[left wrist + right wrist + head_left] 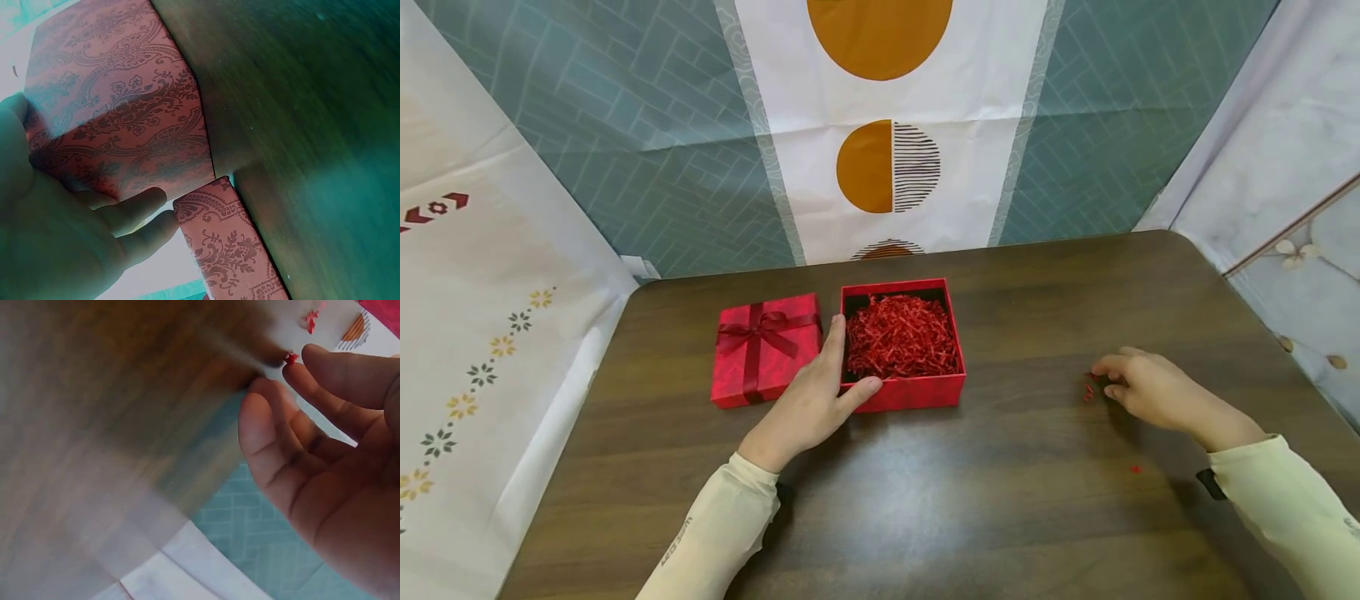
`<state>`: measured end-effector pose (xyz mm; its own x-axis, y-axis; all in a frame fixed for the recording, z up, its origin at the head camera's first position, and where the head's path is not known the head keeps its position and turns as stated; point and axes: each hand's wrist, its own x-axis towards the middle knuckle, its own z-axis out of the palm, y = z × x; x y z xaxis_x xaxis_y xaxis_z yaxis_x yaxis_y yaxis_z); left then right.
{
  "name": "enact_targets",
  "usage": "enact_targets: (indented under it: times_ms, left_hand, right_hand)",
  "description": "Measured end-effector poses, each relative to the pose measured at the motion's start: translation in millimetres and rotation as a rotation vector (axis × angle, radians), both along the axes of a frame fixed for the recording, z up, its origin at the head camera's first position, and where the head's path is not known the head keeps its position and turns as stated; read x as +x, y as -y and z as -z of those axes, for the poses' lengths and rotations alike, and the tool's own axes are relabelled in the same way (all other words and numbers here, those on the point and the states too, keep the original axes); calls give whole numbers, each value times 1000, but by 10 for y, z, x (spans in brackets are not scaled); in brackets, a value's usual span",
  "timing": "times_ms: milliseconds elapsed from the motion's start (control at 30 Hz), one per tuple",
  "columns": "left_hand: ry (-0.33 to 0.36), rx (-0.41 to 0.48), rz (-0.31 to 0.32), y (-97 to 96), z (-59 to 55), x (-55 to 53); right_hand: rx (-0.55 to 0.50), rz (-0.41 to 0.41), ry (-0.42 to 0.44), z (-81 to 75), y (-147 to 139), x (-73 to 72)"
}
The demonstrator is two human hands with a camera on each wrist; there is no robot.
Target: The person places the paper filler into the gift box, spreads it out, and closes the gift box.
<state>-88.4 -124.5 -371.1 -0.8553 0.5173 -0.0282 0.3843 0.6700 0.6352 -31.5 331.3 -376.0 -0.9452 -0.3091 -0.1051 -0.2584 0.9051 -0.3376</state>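
A red patterned gift box [925, 392] stands uncovered at the table's far middle, filled with crinkled red paper shreds [901, 336]. My left hand [808, 408] rests against its front left corner, the thumb along the front rim and the fingers straight by the left side. In the left wrist view, the fingers lie near the box wall [131, 112] and the lid's side [231, 250]. Off to the right, my right hand [1150, 390] pinches a small red paper shred [291, 358] between thumb and index fingertip. Another shred [311, 322] lies close by on the table.
Left of the box lies its lid [760, 343] with a dark red ribbon bow. A tiny red scrap [1136, 469] sits on the brown wooden table [1000, 500] nearer me. Hanging patterned cloths [700, 167] border the table's back and sides.
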Motion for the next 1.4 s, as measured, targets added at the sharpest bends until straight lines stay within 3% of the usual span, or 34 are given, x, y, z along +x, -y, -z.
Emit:
enact_targets:
  times_ms: [467,633,933,1400]
  left_hand:
    - [-11,9,0,15,-9,19]
    - [-17,5,3,18,0,17]
    - [-19,5,11,5,-6,15]
    - [-8,0,13,0,-34,6]
  right_hand:
    - [33,-11,-80,45,204,204]
    - [45,-13,-116,71,286,226]
    - [76,-66,-287,136,356,263]
    - [90,-133,-395,209,372,229]
